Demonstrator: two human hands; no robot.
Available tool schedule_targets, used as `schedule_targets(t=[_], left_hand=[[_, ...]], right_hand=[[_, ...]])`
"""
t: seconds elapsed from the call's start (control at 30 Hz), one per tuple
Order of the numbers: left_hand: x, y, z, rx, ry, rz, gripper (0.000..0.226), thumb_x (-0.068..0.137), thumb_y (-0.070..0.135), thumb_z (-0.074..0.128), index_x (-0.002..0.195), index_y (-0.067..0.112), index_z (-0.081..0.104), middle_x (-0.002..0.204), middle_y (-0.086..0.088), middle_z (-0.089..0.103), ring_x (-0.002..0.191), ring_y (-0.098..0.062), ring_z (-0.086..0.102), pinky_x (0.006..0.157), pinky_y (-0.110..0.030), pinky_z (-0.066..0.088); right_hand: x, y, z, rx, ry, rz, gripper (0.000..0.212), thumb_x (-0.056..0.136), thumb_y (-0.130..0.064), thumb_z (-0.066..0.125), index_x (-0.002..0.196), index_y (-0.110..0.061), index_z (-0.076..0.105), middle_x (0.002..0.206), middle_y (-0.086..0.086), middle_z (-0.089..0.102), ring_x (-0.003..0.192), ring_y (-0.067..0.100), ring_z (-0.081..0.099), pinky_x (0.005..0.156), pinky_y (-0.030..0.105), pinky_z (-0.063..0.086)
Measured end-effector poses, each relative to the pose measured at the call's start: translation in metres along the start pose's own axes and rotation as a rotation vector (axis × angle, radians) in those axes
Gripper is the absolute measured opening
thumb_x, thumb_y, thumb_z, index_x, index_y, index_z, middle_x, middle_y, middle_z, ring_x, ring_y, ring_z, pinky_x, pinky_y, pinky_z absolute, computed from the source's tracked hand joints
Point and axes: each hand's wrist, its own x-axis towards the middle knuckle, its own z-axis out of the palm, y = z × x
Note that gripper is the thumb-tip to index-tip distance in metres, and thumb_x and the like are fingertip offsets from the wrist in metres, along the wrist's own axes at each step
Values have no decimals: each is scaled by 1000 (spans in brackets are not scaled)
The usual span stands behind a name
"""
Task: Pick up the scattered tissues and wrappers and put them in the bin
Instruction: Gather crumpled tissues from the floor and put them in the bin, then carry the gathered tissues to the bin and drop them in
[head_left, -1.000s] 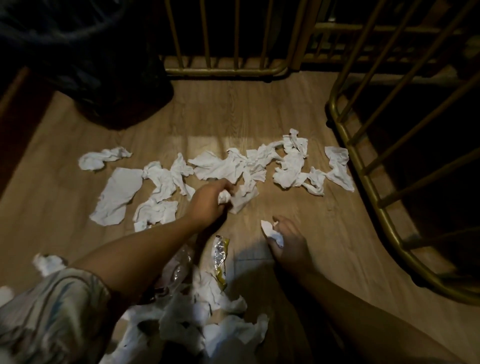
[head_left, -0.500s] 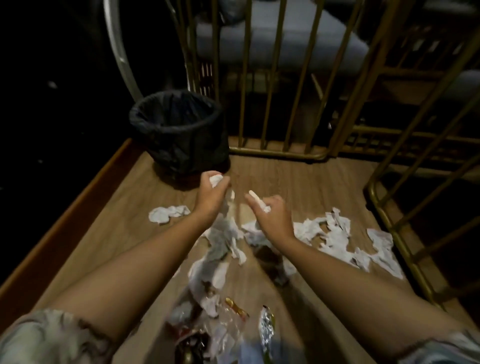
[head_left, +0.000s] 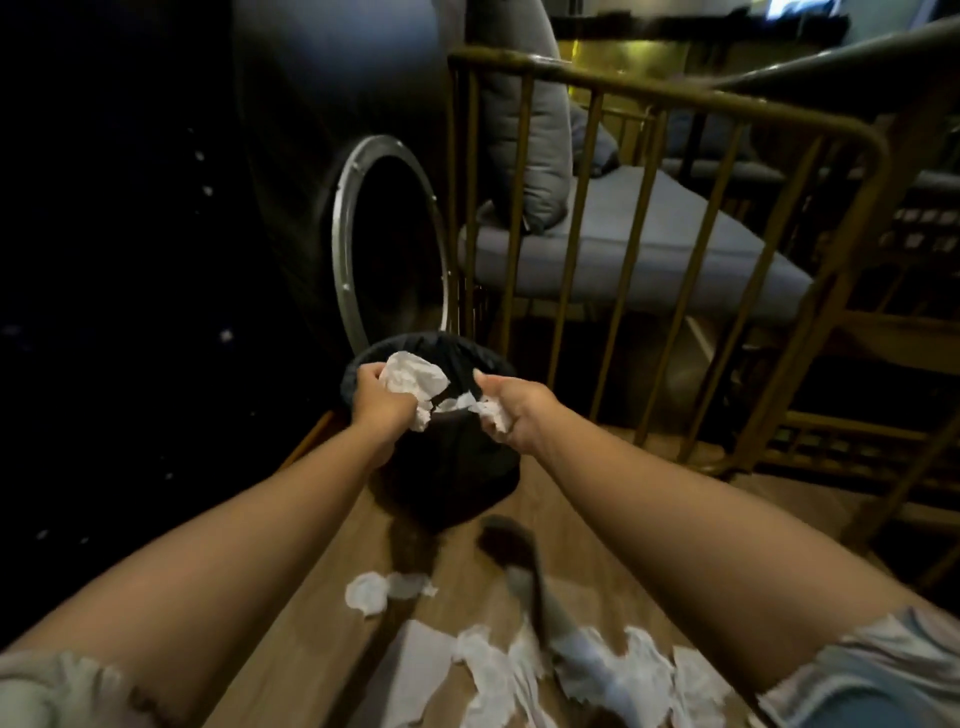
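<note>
While both of our hands hang over the bin, we lay the moment out like this:

Step in hand: we judge this to be the drop. To do it well we carry each wad past the bin's near rim, until it sits fully over the dark opening, then let go low so nothing drifts back out.
Bin: black-lined; we place everything else by it.
Left hand: over the bin's left rim, fingers curled round a large crumpled tissue.
Large tissue: it bulges out of the fist toward the bin's middle, above the opening, with a tail hanging below the knuckles.
Right hand: over the bin's right rim, fingers closed on a small tissue wad.
Small wad: it pokes out of the fist on the side toward the bin's middle, close to the near rim.
Loose tissues: on the wooden floor on our side of the bin, one crumpled piece nearer to it.
Wrappers: none that we can make out.
Railing: gold bars just behind and right of the bin.
</note>
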Motion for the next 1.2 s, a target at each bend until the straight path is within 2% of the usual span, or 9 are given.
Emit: schedule_targets(t=[0.17,0.33,0.43,0.6,0.73,0.83,0.97,1.1,1.2], left_hand=[[51,2,16,-142,136,-80,37,84,-1,59,119,11,62,115,-12,65,101,-31,62,97,-41,51],[86,-20,30,-140,137,-82,42,76,4,63,115,19,62,115,-12,68,97,-33,66,89,-42,55],[94,-41,31,-87,191,-43,65,73,3,63,134,22,54,127,-8,63,112,-28,63,97,-46,53],[56,-46,43,49,293,131,25,89,5,61,113,12,64,107,-10,67,99,-22,64,93,-41,55],[17,-51,68,101,348,234,12,90,16,62,102,13,64,89,-2,65,75,-9,60,80,-29,52],[-16,-55,95,86,293,229,12,90,16,63,100,10,64,79,0,60,63,-3,54,71,-25,50],[-56,-71,133,100,56,197,14,89,12,63,103,8,64,76,-2,60,69,-15,57,70,-32,51],[-99,-85,180,138,-81,175,14,88,11,65,101,9,63,76,-4,60,70,-18,59,72,-35,52],[-129,-100,225,136,-195,98,9,86,9,62,92,16,60,85,-9,62,79,-27,61,80,-39,54]], right_hand=[[36,-32,18,159,-69,35,22,99,-12,40,83,-6,54,74,9,57,60,21,53,33,17,39],[76,-41,25,210,-149,73,26,90,-18,35,77,-6,52,76,13,57,68,29,55,61,31,43],[93,-35,19,200,-173,98,19,89,-16,39,84,-3,51,84,19,57,82,39,56,78,51,41],[114,-21,-2,246,-238,91,43,88,2,34,129,-8,45,132,17,47,125,44,44,101,65,36],[110,-11,-37,38,-178,-82,48,95,8,33,137,-13,45,132,17,53,115,33,56,86,39,52],[99,-5,-83,-93,-174,-158,43,92,8,44,129,-12,52,118,16,64,95,24,66,79,34,55],[82,0,-158,-223,-89,-225,29,89,0,60,115,-14,64,100,6,71,84,17,67,62,27,50],[70,22,-232,-427,4,-234,18,89,-9,61,93,-27,65,106,5,69,99,22,64,63,26,46],[53,50,-283,-565,7,-146,12,92,-15,58,90,-27,61,102,3,66,88,18,58,63,26,45]])
